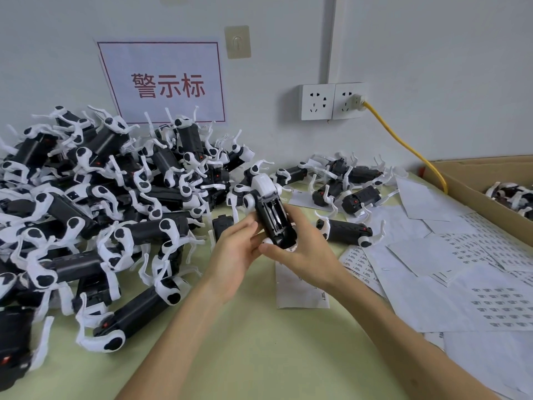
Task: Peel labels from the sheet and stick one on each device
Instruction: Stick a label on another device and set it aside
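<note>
Devices point(95, 203), black-bodied toy dogs with white legs, lie in a tangled heap over the left of the pale green table point(245, 356), reaching its left edge and the wall behind. Above the heap a red-bordered sign point(164, 82) reads 警示标 in red characters, with a stick-on hook point(237, 41) to its right. Bare tabletop runs from the near edge up the middle, between the heap and the papers, and both forearms reach over it.

The left hand point(235, 252) curls its fingers against the left side of the held device point(274, 217). This one is lifted off the table, black underside up with an open recess showing, its white head end pointing away. The right hand point(300, 252) cups it from the right and below, thumb across its near end and fingers wrapped behind. Under the right wrist lies a backing sheet point(300, 293) with edge print too small to read.

On the wall a double socket point(317, 101) carries a plug point(357, 101), and its yellow cable point(403, 142) runs down behind the cardboard box point(473, 180) at the right edge. A smaller group of devices point(346, 192) lies below the socket. Label sheets point(476, 255) overlap across the right of the table up to the box wall, with rows of small dark labels whose print is illegible.
</note>
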